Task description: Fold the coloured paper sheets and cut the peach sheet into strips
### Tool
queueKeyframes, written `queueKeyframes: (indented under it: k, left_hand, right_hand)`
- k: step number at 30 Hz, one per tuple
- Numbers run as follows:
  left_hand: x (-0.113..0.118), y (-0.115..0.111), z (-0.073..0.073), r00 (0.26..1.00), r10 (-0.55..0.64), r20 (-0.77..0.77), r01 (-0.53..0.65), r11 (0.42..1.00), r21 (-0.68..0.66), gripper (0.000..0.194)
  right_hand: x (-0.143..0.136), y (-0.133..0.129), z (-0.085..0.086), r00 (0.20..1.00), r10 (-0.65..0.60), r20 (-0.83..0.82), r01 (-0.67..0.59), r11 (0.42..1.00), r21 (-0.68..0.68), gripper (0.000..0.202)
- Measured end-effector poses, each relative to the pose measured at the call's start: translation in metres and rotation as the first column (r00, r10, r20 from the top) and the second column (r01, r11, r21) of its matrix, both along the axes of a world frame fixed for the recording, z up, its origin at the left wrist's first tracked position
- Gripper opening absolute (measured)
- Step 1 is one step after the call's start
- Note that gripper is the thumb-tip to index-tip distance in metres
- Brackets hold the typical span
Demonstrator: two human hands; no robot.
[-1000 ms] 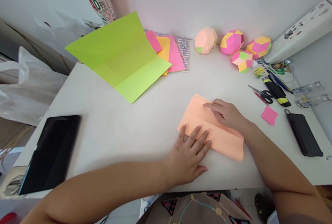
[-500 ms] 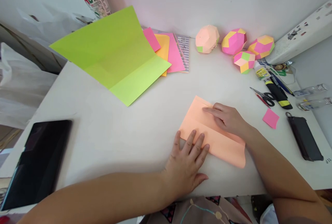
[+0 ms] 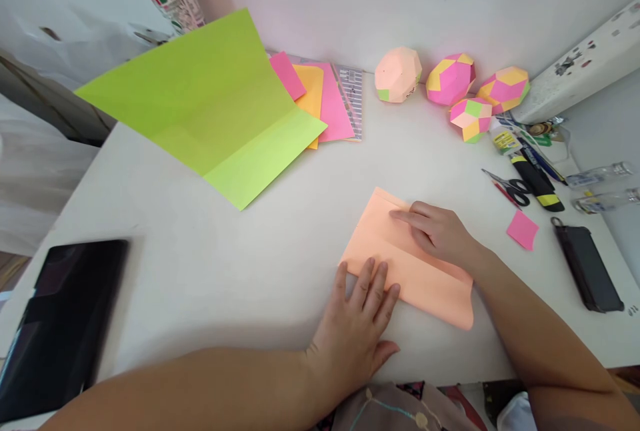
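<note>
A sheet of peach paper [image 3: 425,281] lies before me on the table, its near part bent up and over along a lengthwise fold. My left hand [image 3: 355,318] is open and flat, its spread fingertips touching the paper's near edge. On the far part of the sheet rests my right hand [image 3: 437,231], index finger stretched out and touching the paper, the other fingers bent beneath. The right hand grips nothing that I can see. The paper under its palm is hidden.
A large creased green sheet [image 3: 210,111] overlaps pink and orange papers [image 3: 336,108]. Paper polyhedra [image 3: 399,76] stand against the wall. Scissors [image 3: 515,191], a cutter [image 3: 537,184], a pink note [image 3: 523,230] and a black case [image 3: 589,268] are at right. A dark tablet [image 3: 60,324] lies at left.
The view has shifted slightly, so things at left sit a little further left and lower. Both hands keep nearly the same places on the peach paper.
</note>
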State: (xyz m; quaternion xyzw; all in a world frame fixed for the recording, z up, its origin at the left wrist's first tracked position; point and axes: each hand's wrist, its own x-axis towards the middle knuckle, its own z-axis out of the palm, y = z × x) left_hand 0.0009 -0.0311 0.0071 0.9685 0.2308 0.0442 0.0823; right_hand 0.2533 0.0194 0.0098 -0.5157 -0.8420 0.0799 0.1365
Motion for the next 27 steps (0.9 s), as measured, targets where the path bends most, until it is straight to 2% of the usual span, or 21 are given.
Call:
queueKeyframes:
  k: [11,27]
  left_hand:
    - [-0.0003,-0.0029,0.0016,1.000,0.017,-0.018,-0.015,0.995,0.097,0.074]
    - [-0.0003,-0.0032,0.0033,0.999,0.028,-0.020,-0.027,0.997,0.076,0.074]
  right_hand:
    - [0.0000,0.0005,-0.0006,1.000,-0.015,0.014,0.016,1.000,-0.014,0.046]
    - [-0.0005,0.0006,-0.0005,1.000,-0.027,0.012,0.027,0.999,-0.019,0.047]
